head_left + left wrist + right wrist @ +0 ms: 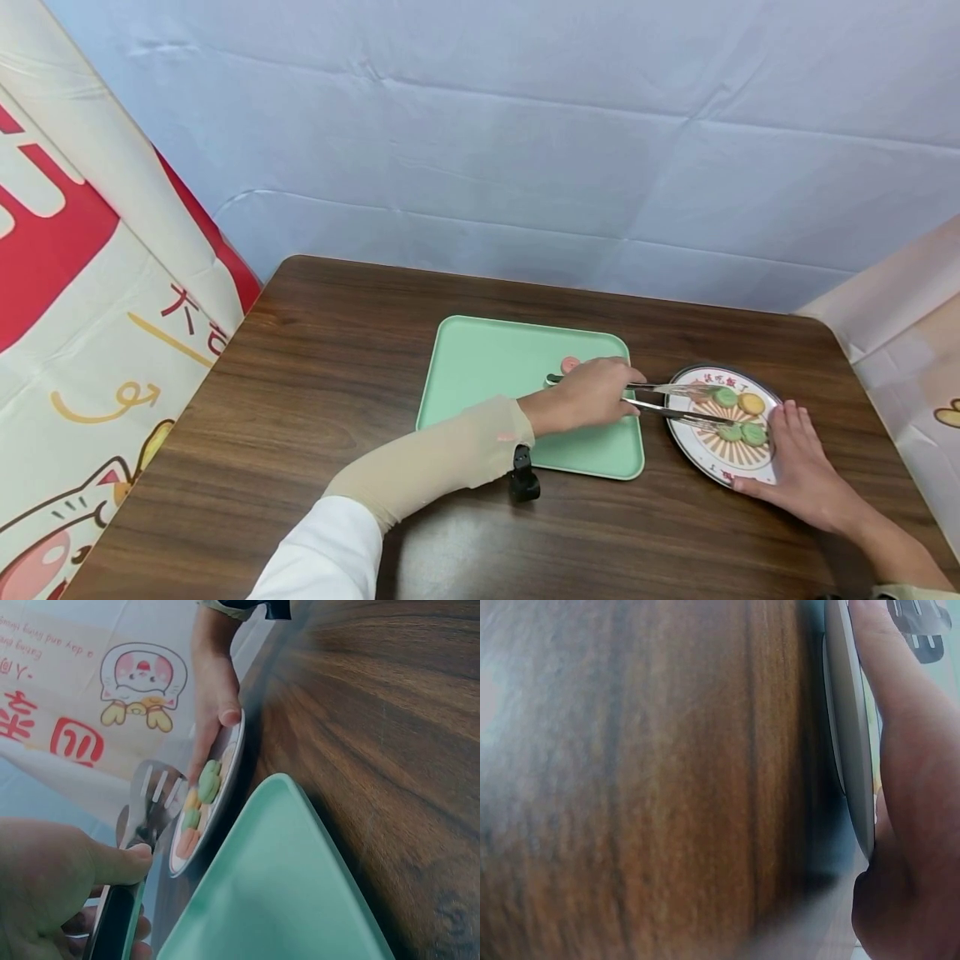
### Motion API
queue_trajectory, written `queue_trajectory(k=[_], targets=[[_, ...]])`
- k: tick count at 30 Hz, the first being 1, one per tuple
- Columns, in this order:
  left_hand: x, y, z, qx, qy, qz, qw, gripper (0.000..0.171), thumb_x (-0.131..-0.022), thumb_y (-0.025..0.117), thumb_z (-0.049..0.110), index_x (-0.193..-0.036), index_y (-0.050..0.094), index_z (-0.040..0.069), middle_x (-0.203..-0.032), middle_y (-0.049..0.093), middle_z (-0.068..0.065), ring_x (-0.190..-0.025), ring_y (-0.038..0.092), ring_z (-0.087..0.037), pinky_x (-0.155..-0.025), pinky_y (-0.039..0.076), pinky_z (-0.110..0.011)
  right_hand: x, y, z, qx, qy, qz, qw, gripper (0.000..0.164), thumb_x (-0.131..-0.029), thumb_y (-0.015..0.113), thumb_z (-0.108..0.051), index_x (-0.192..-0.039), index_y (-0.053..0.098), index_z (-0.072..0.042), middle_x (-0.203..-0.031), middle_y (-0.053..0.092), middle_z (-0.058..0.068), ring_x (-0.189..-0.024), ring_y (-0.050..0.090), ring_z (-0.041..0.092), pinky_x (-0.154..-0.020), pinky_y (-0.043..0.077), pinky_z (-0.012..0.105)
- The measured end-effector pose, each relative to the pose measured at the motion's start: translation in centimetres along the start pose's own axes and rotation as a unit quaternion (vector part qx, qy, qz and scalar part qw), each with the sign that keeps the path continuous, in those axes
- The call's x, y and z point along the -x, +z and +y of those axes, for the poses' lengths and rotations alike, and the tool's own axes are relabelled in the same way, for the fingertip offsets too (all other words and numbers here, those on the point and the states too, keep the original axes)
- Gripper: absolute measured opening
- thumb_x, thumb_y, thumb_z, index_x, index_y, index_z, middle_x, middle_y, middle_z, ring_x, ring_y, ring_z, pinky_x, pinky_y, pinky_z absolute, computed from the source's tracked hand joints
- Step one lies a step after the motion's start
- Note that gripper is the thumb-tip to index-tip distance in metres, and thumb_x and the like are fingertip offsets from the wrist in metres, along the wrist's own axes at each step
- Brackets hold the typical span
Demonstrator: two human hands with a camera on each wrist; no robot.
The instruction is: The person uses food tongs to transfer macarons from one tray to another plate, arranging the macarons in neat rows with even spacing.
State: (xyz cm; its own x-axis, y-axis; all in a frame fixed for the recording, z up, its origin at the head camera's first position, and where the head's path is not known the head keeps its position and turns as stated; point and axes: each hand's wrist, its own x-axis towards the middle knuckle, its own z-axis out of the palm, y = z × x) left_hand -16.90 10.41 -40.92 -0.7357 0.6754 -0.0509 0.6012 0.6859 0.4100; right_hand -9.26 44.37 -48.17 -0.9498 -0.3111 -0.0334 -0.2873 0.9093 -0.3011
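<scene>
My left hand [592, 392] grips metal tongs [656, 407] with a dark handle, reaching across the tray from the left. The two tong arms stand apart, their slotted heads over the plate beside the green macarons [726, 397]. Whether they touch any macaron cannot be told. The round white plate [684, 432] has a printed pattern and carries several macarons, green, yellow and pinkish. My right hand [806, 471] rests on the plate's right rim, fingers extended and thumb along the near edge. One pink macaron [570, 364] lies on the green tray [480, 358], next to the left hand.
The brown wooden table [315, 400] bears the tray at its middle and the plate to its right. A pale cloth wall [525, 167] hangs behind the table's back edge. Printed cloths hang at both sides.
</scene>
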Motion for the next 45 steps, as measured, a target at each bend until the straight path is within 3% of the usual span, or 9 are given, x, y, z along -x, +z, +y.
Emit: queue_trajectory(k=[7,14,21,29,38,45], targets=[[0.6,-0.4,-0.7,0.004,-0.023,0.000,0.9997,0.049,-0.098,0.071,0.038,-0.144,0.060,0.026,-0.137,0.061,0.011,-0.109,0.061,-0.003,-0.073,0.045,-0.020,0.1,0.1,0.0,-0.001,-0.002,0.001,1.000,0.134,-0.081,0.083,-0.045,-0.149,-0.010,0.024,-0.153,-0.014,0.049,-0.146,-0.027,0.047,-0.115,-0.026,0.035],[0.8,-0.9,-1.7,0.004,-0.006,0.008,0.9999,0.047,-0.098,0.071,0.033,-0.143,0.062,0.021,-0.135,0.063,0.006,-0.115,0.061,-0.006,-0.081,0.048,-0.018,0.1,-0.2,-0.2,-0.008,0.000,-0.004,1.000,0.132,-0.083,0.082,-0.044,-0.149,-0.010,0.024,-0.153,-0.016,0.048,-0.146,-0.028,0.048,-0.115,-0.026,0.036],[1.3,-1.2,-2.4,0.004,0.002,0.017,0.9999,0.046,-0.097,0.073,0.032,-0.141,0.064,0.020,-0.131,0.065,0.006,-0.111,0.061,-0.006,-0.077,0.047,-0.017,0.1,-0.2,-0.2,-0.009,-0.003,-0.001,1.000,0.132,-0.082,0.082,-0.044,-0.149,-0.008,0.024,-0.153,-0.015,0.048,-0.146,-0.027,0.048,-0.116,-0.026,0.036],[1.9,-2.1,-3.2,0.018,-0.007,0.019,0.9996,0.047,-0.098,0.072,0.030,-0.142,0.062,0.017,-0.136,0.064,0.004,-0.122,0.060,-0.009,-0.090,0.049,-0.021,0.1,-0.2,-0.1,-0.005,-0.004,-0.003,1.000,0.132,-0.082,0.082,-0.045,-0.149,-0.009,0.024,-0.153,-0.015,0.048,-0.146,-0.028,0.047,-0.116,-0.026,0.037],[2.5,-2.6,-4.1,0.033,-0.008,0.016,0.9993,0.048,-0.098,0.072,0.028,-0.143,0.062,0.014,-0.133,0.064,-0.001,-0.096,0.061,-0.007,-0.073,0.046,-0.019,-0.1,-0.3,-0.2,-0.004,0.004,-0.010,1.000,0.133,-0.081,0.082,-0.045,-0.148,-0.009,0.025,-0.152,-0.016,0.048,-0.146,-0.028,0.048,-0.115,-0.026,0.038],[3.1,-2.8,-4.9,0.061,-0.017,0.014,0.9979,0.049,-0.097,0.073,0.027,-0.143,0.061,0.013,-0.133,0.064,-0.003,-0.096,0.065,-0.005,-0.073,0.049,-0.018,0.0,-0.2,-0.3,-0.003,0.003,-0.010,1.000,0.132,-0.082,0.082,-0.044,-0.148,-0.009,0.025,-0.153,-0.015,0.049,-0.146,-0.028,0.048,-0.115,-0.026,0.038]])
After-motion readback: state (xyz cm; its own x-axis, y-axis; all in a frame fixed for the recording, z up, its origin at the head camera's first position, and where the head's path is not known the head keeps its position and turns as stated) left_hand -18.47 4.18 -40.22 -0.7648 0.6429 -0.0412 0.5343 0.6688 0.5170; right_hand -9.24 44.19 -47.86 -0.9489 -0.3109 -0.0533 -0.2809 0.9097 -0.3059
